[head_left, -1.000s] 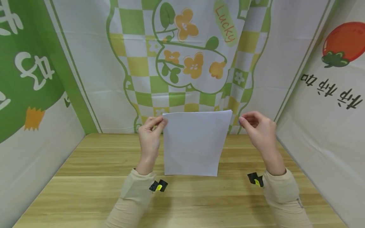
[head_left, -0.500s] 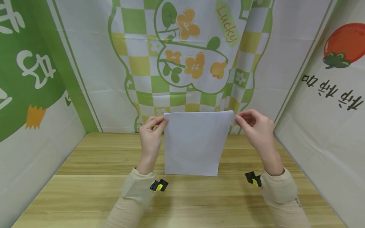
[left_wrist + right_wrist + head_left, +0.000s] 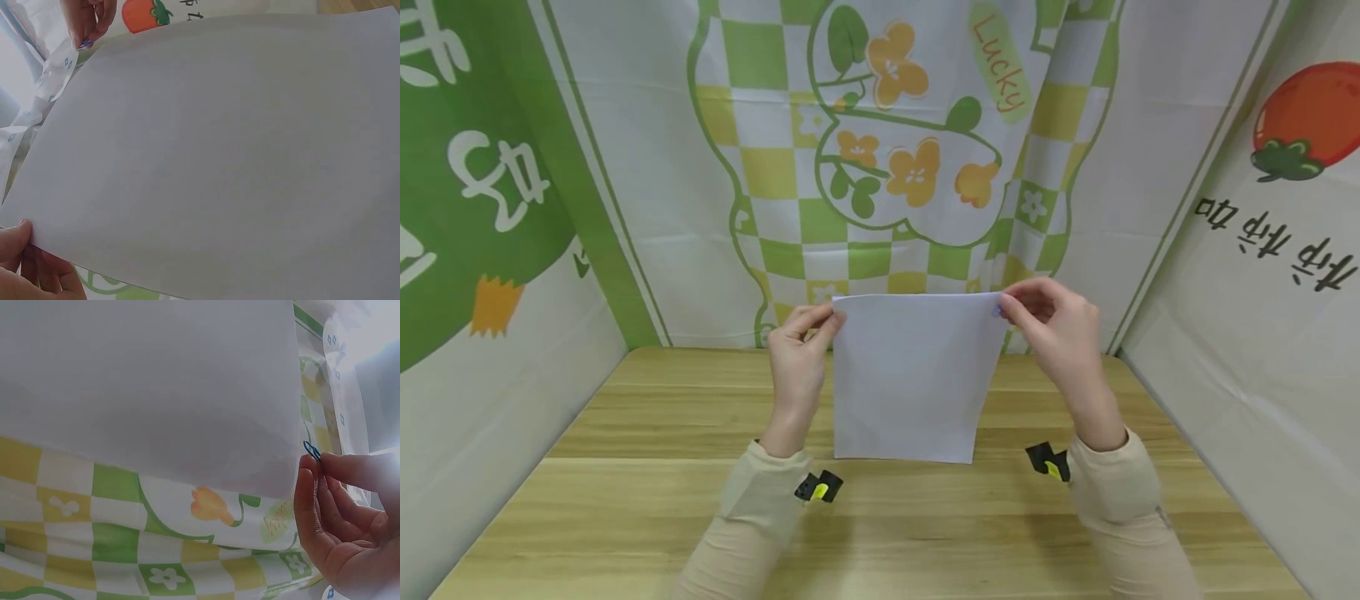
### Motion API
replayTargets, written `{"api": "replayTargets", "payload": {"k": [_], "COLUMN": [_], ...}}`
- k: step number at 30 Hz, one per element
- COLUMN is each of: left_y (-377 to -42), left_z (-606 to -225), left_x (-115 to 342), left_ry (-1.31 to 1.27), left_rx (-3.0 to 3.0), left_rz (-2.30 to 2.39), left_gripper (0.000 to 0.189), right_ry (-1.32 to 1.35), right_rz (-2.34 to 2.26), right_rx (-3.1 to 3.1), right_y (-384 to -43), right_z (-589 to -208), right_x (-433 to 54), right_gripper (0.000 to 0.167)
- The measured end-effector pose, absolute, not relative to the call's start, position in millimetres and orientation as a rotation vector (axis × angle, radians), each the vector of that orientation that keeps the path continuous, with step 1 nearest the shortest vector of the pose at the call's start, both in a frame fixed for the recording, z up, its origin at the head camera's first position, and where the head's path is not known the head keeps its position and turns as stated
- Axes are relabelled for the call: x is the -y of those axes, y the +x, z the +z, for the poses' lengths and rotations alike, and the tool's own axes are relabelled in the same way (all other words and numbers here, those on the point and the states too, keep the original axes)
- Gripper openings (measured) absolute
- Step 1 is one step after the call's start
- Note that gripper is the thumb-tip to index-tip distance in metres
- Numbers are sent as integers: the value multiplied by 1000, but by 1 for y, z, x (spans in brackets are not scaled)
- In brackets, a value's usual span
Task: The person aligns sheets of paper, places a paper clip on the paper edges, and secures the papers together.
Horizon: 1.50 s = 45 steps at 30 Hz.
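White paper (image 3: 913, 379) hangs upright in the head view; whether it is one sheet or a few I cannot tell. At its upper left corner my left hand (image 3: 799, 358) pinches it between thumb and fingers, and the left wrist view shows the same grip. My right hand (image 3: 1060, 342) is at the upper right corner, with a small blue paper clip (image 3: 312, 450) between thumb and forefinger. In the right wrist view the clip's wire loop pokes out just beside the paper's edge. Whether the clip touches the paper is hard to tell.
Below the hands lies a wooden table (image 3: 910, 533). A patterned cloth (image 3: 865, 258) hangs behind it, and printed cloth walls (image 3: 1247, 350) stand at both sides. Black tabs with yellow marks (image 3: 818, 487) stick out from the sleeve cuffs.
My right hand has moved left with the paper clip, from beside the paper to its upper right corner. The left hand and the paper have stayed nearly still.
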State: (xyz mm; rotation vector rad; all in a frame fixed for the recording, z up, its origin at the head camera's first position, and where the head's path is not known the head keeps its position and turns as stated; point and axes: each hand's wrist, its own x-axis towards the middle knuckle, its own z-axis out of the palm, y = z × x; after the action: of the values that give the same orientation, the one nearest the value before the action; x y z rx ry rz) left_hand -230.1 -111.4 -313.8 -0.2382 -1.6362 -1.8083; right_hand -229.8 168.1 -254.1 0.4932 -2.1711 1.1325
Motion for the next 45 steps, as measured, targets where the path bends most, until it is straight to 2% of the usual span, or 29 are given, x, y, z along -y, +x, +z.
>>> {"api": "replayTargets", "payload": {"k": [36,45], "left_y": [-229,-210], "left_z": [-311,-293], "left_x": [110,105], "left_ry": [-215,-207], "left_rx": [1641,1666], "left_rz": [-1845,-1854], "left_gripper": [17,16], "right_ry": [610,634], "right_rz": [1169,1192], "right_rx": [2108,2075], "right_y": [-243,-246], "right_z": [-231,-232], "right_x": [-113,-103], "right_gripper": [16,16]}}
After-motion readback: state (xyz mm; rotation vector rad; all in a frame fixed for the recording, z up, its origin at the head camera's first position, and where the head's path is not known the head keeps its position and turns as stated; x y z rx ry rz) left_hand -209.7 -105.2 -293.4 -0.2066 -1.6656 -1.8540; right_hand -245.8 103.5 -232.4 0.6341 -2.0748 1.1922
